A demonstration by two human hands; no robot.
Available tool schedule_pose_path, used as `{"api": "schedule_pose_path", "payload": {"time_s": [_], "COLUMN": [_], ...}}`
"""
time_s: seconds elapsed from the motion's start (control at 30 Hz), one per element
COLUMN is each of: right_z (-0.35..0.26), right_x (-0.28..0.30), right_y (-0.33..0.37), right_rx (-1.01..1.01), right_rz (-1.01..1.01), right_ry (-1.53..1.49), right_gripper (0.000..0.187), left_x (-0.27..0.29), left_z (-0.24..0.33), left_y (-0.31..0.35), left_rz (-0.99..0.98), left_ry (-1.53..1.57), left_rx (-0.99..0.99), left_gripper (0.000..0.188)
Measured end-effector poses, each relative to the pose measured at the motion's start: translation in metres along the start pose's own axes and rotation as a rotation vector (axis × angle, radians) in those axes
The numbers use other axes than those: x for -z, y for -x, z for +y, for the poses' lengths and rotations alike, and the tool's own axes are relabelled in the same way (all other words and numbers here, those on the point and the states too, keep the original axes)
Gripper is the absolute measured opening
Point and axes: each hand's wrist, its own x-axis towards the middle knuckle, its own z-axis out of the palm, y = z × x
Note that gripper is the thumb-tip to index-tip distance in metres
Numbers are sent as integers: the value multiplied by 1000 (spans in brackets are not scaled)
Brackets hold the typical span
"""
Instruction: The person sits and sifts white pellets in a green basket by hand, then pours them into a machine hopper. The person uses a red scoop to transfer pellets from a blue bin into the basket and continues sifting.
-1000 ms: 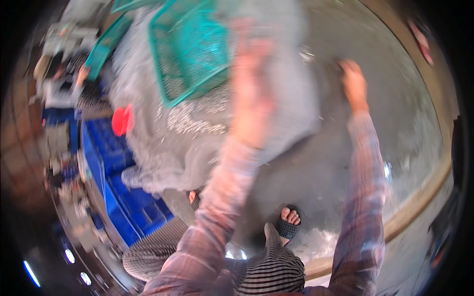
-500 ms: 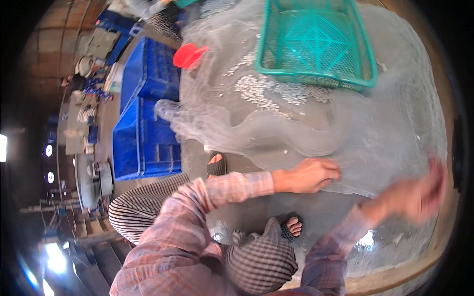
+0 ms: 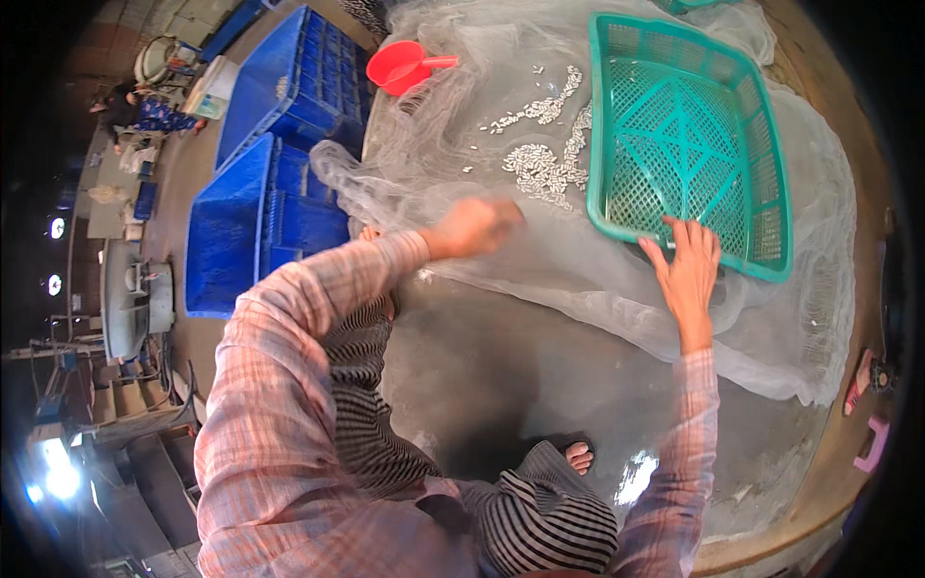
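Observation:
My right hand [image 3: 690, 270] is at the near rim of a green rectangular plastic basket [image 3: 609, 207]. Its fingers hook over the edge, with the thumb set apart along the rim. The basket has a mesh bottom and appears to hold nothing. To the left, my left hand [image 3: 474, 228] hovers over the near edge of a pale, sheer net [image 3: 540, 275], its fingers smeared by motion. Many small white pieces [image 3: 540, 171] lie in loose heaps on the net, left of the basket. I cannot make out what kind of pieces they are.
A red plastic scoop [image 3: 397, 67] rests on the net at the far left. Two blue crates [image 3: 226, 231] stand beyond the left edge of the wet grey surface [image 3: 462, 356]. Another person [image 3: 145, 111] is in the left background. A pink object [image 3: 872, 443] lies at the far right.
My right hand has come from the far right onto the basket's rim. The basket now sits nearer me and further right. My left hand has moved left, and the whole view has shifted.

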Motion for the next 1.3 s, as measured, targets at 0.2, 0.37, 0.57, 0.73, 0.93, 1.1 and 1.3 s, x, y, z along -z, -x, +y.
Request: {"api": "schedule_pose_path", "payload": {"time_s": [0.2,0.37,0.57,0.73,0.93,1.1,1.3], "right_z": [-27,-70,-152,-176,-158,-135,-92], "right_x": [25,-7,-16,3,22,5,-65], "right_y": [-27,-68,-96,-111,-130,-143,-152], "right_rx": [-234,-254,207,4,-38,-213,-466], "right_rz": [-450,-366,-312,-384,-384,-425,-481], "right_ry": [-49,-91,166,195,283,189,64], "right_gripper": [49,62,63,53,48,67,84], "left_x": [80,59,62,168,187,172,192], "left_z": [-205,-286,-258,-144,-182,-254,-244], "left_y": [-9,-10,-21,-34,-21,-16,-103], "left_rz": [487,133,-104,-127,-114,208,496], "left_ry": [-129,12,782,1382,1145,980,169], "left_rx": [576,1055,805,566,567,676,78], "left_gripper": [73,137,92,67,67,71,50]}}
